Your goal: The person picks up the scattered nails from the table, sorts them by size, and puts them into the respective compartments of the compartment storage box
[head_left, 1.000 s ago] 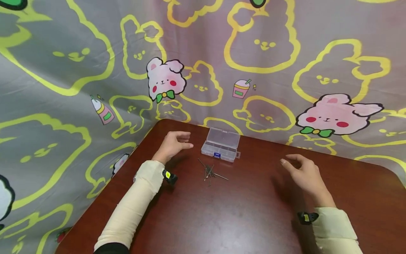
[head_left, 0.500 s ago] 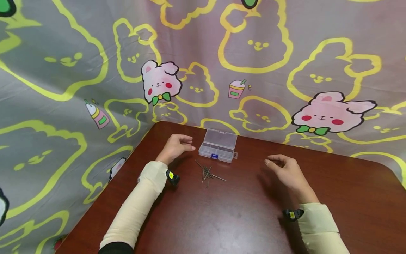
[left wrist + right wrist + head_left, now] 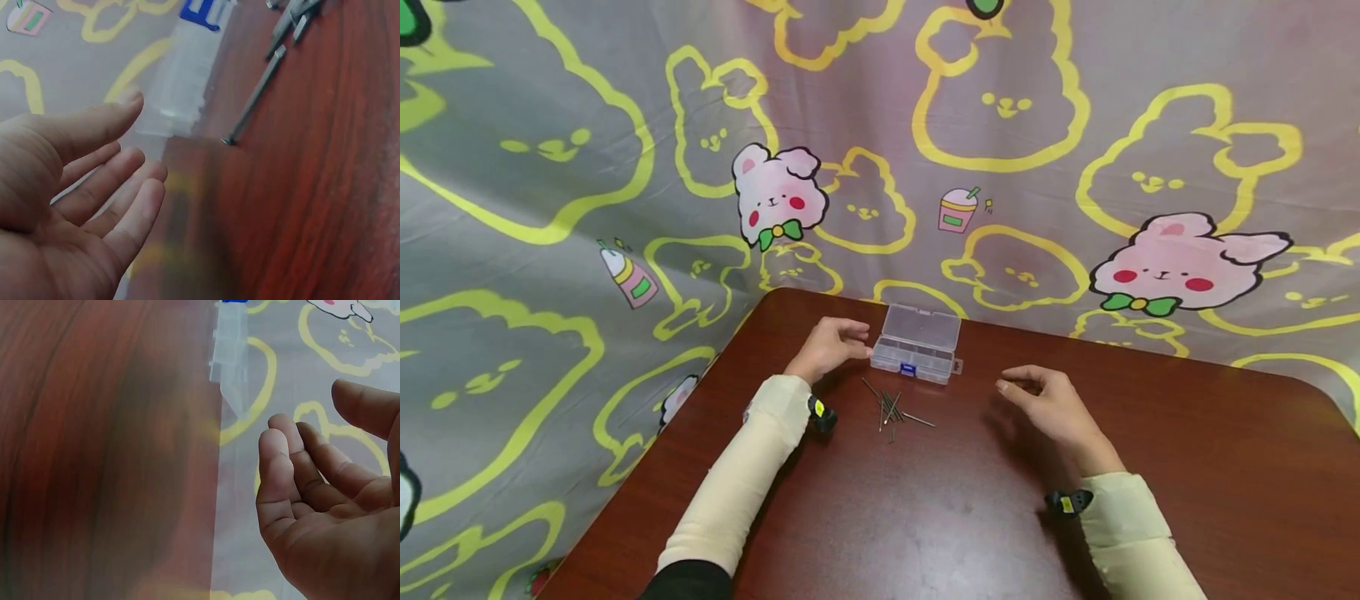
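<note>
A clear plastic compartment box [image 3: 912, 360] with a blue latch stands on the table, its lid raised at the back. My left hand [image 3: 829, 347] is at the box's left end, fingers loosely bent, holding nothing. Its thumb tip is so close to the box wall that I cannot tell whether they touch. In front of the box lies a loose heap of metal nails [image 3: 891, 408]; the left wrist view shows one nail [image 3: 255, 97] apart from the others. To the right of the box, my right hand [image 3: 1060, 408] hovers over the table, relaxed, with nothing between thumb and fingers.
The brown wooden table [image 3: 925, 517] reaches back to a grey curtain [image 3: 865, 108] printed with yellow outlines and pink rabbits. A hanging tab [image 3: 957, 367] juts from the box's right end. Both wrists wear black cameras and pale sleeves.
Both hands have moved inward toward the box, the left hand to the right and the right hand to the left. The box and nails stay put; the head view has shifted slightly.
</note>
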{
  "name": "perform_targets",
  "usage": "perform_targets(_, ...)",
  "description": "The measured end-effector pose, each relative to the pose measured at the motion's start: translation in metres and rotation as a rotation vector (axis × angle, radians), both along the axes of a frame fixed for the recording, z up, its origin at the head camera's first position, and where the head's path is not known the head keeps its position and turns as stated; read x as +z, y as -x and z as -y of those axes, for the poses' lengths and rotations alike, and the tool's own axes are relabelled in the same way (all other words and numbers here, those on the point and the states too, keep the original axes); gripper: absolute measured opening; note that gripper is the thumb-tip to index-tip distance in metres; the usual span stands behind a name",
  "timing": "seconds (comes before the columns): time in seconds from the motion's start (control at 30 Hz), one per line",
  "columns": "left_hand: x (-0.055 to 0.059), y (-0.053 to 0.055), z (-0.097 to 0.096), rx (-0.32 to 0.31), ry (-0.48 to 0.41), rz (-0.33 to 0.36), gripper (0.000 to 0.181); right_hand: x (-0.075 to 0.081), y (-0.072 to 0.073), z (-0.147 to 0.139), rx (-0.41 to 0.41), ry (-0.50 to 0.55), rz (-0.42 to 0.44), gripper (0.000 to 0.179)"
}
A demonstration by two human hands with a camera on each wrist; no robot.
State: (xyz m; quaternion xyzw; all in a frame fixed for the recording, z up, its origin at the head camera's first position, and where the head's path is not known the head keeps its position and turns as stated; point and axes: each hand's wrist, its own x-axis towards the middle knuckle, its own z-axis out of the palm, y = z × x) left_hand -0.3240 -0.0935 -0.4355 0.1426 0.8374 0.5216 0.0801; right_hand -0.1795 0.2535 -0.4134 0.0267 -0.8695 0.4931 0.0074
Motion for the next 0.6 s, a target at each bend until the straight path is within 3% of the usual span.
perform_targets(0.2,-0.008,0.006,-0.002,-0.035,-0.044,0.037,0.058,-0.008,0.006,0.011,0.028,0.123,0.064,0.036)
perform_targets(0.37,-0.009,0.01,-0.007,-0.049,-0.053,0.012,0.056,-0.012,0.01,0.019,0.027,0.238,0.102,0.034)
perform_targets(0.6,-0.013,0.013,-0.015,-0.095,-0.055,0.009,0.051,-0.015,0.011,0.025,0.057,0.228,0.115,0.033)
